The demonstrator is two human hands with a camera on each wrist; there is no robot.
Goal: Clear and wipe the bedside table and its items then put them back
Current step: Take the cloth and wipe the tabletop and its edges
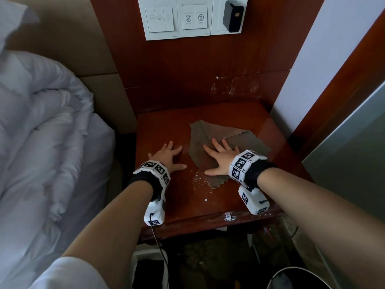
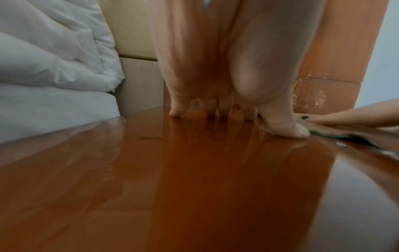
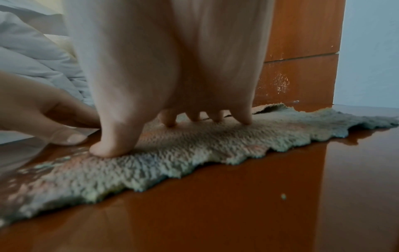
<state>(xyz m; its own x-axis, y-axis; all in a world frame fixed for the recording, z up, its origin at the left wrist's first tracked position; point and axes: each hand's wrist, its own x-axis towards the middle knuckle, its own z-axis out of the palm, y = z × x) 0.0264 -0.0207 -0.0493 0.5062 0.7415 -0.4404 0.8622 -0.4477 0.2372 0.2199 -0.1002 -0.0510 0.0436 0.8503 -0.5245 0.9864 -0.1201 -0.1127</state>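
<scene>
A glossy red-brown bedside table (image 1: 281, 155) carries only a grey-brown cleaning cloth (image 1: 200, 134), spread flat with a folded corner. My right hand (image 1: 218, 157) lies flat on the cloth with fingers spread and pressing down; in the right wrist view its fingertips (image 3: 108, 150) dent the fuzzy cloth (image 3: 194, 150). My left hand (image 1: 169, 155) rests flat on the bare wood just left of the cloth, fingers straight; its thumb (image 2: 295, 131) touches the cloth's edge (image 2: 349, 136) on the table (image 2: 194, 187).
A white duvet (image 1: 41, 132) lies on the bed at the left. A wood wall panel behind holds light switches (image 1: 159, 19) and a black plug adapter (image 1: 232, 16). Wet smears (image 1: 198, 180) mark the tabletop near the front. Dark clutter sits under the table.
</scene>
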